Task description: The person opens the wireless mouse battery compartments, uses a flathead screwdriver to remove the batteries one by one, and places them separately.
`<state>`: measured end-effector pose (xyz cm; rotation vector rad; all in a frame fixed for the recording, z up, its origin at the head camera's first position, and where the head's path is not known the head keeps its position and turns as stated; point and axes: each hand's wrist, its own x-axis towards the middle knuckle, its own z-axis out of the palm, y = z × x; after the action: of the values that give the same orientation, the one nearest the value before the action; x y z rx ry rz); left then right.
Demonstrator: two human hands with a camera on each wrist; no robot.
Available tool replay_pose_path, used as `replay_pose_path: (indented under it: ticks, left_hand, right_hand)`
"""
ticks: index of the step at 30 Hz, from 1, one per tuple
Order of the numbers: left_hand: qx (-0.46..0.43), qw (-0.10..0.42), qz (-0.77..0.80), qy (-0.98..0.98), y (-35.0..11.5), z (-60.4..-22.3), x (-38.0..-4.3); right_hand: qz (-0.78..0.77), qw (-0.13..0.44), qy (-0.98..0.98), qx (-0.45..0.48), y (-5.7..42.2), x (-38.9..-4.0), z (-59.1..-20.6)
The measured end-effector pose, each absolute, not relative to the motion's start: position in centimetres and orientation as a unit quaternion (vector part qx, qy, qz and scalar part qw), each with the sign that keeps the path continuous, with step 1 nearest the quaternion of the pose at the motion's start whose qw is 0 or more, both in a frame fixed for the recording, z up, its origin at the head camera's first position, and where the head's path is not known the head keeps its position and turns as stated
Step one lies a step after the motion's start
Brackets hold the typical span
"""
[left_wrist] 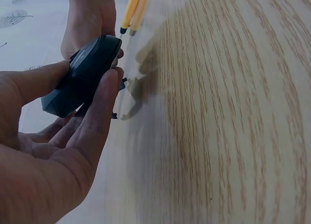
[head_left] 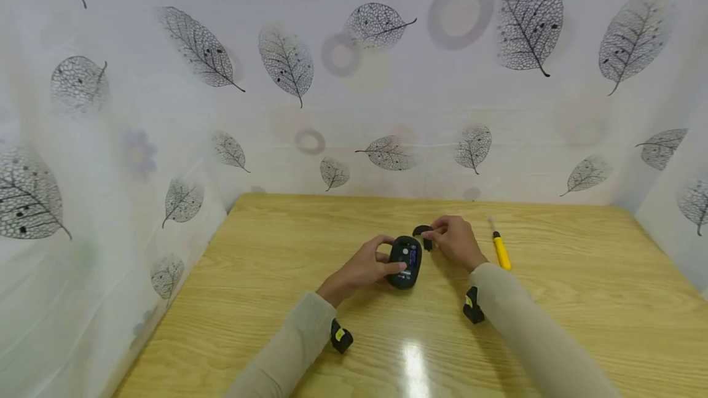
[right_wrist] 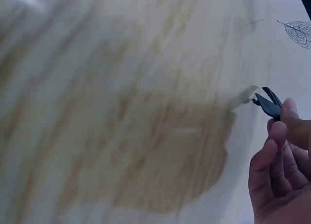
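Observation:
A black computer mouse [head_left: 399, 278] is held underside up in my left hand [head_left: 365, 268], thumb on its underside and fingers along the far edge. Its battery bay is uncovered and a dark blue battery [head_left: 413, 257] lies inside. In the left wrist view the mouse [left_wrist: 85, 76] appears edge-on between thumb and fingers. My right hand [head_left: 456, 241] pinches a curved black battery cover [head_left: 423, 230] just beyond the mouse, apart from it. The right wrist view shows the cover [right_wrist: 269, 106] between thumb and fingertips of the right hand [right_wrist: 286, 170].
A yellow-handled screwdriver [head_left: 501, 252] lies on the wooden table [head_left: 265, 257], right of my right hand. Behind the table hangs a pale leaf-patterned sheet [head_left: 343, 103], which also runs along the left side.

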<state>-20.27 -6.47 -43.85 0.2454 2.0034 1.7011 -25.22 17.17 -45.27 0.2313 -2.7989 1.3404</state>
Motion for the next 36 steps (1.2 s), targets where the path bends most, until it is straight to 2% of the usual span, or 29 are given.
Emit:
replay_pose_path:
  ticks: [13, 36]
  left_hand:
    - [0.084, 0.254, 0.621, 0.737, -7.0, -43.7, -20.4]
    - [0.075, 0.254, 0.609, 0.748, -7.2, -43.3, -20.4]
  right_hand:
    - [0.388, 0.045, -0.918, 0.067, 16.8, -25.9, -46.1]
    - [0.364, 0.017, -0.93, 0.052, 16.6, -26.4, -46.5]
